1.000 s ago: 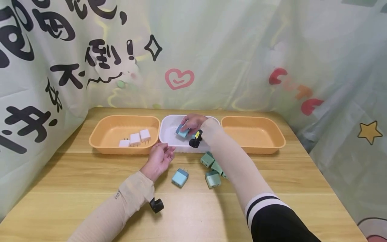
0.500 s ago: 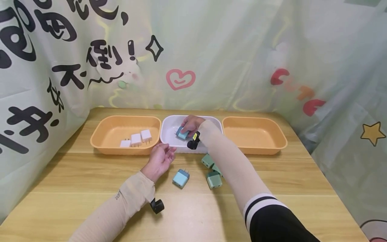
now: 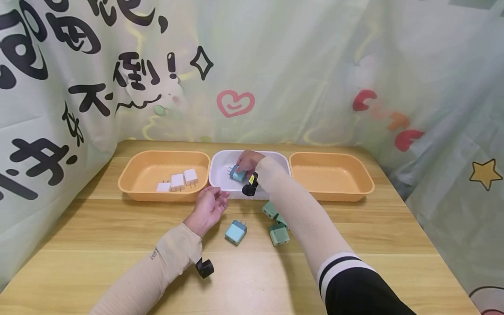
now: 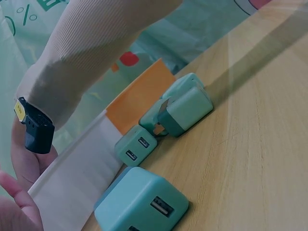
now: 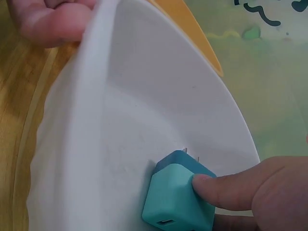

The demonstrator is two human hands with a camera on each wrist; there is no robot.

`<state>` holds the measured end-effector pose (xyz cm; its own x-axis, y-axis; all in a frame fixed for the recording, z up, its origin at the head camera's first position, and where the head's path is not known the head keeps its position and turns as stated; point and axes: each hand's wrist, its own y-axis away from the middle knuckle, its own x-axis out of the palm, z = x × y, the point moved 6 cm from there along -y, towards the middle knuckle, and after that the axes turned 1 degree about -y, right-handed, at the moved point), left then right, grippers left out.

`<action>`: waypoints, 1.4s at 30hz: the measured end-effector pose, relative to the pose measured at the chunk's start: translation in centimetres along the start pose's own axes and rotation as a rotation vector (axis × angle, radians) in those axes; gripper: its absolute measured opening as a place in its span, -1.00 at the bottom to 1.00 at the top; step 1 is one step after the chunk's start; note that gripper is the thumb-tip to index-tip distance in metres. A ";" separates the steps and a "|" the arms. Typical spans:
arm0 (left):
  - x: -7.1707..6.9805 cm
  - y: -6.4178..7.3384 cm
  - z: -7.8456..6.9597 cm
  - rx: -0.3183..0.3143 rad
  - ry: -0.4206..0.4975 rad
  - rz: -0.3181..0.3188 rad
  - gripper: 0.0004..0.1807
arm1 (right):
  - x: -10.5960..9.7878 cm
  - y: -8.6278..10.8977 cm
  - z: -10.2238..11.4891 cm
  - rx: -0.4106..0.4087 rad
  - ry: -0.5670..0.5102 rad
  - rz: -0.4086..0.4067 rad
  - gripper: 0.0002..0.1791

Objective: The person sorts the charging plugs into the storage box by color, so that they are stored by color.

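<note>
In the head view my right hand (image 3: pixel 250 161) is inside the white bin (image 3: pixel 220 188), pinching a blue plug-in charger (image 3: pixel 238 175). In the right wrist view the thumb presses on the side of this charger (image 5: pixel 175 197), a finger shows below it, and its metal prongs point away. My left hand (image 3: pixel 208 210) lies by the bin's front left corner with fingers loosely bent and nothing in them. Another blue charger (image 3: pixel 236 232) lies on the table to the right of that hand. Several green chargers (image 3: pixel 279 235) sit in front of the white bin, partly hidden by my right arm.
On the left, an orange bin (image 3: pixel 134 192) has white chargers (image 3: pixel 177 181) along its right side. A second orange bin (image 3: pixel 334 195) stands right of the white one. All three line up at the back of the wooden table (image 3: pixel 252 284), before a printed curtain (image 3: pixel 291 78).
My right wrist has shifted slightly left, while the hand stays on the blue charger in the white bin. The left hand has hardly moved.
</note>
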<state>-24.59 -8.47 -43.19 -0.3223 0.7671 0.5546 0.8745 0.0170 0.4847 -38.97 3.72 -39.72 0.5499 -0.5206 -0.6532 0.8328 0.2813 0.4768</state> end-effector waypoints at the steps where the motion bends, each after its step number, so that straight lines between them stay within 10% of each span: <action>1: 0.0 0.0 0.0 -0.002 -0.001 0.000 -0.81 | 0.0 -0.1 0.0 0.001 0.010 -0.004 -0.61; 10: -0.1 0.1 0.0 -0.018 -0.009 -0.002 -0.80 | -0.8 0.4 0.4 -0.039 0.109 -0.006 -0.69; 19: 0.0 0.3 0.0 -0.024 -0.027 0.006 -0.79 | -1.5 2.5 0.6 -0.043 -0.139 0.056 -0.56; 42: 0.2 0.2 -0.3 -0.030 -0.055 0.009 -0.79 | -3.3 7.4 -0.7 -0.039 -0.347 0.094 -0.47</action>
<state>-24.54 -8.51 -42.78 -0.2939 0.8010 0.5216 0.8657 -0.0082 0.5005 -34.60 8.05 -34.42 0.5748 -0.7319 -0.3659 0.7853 0.3677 0.4980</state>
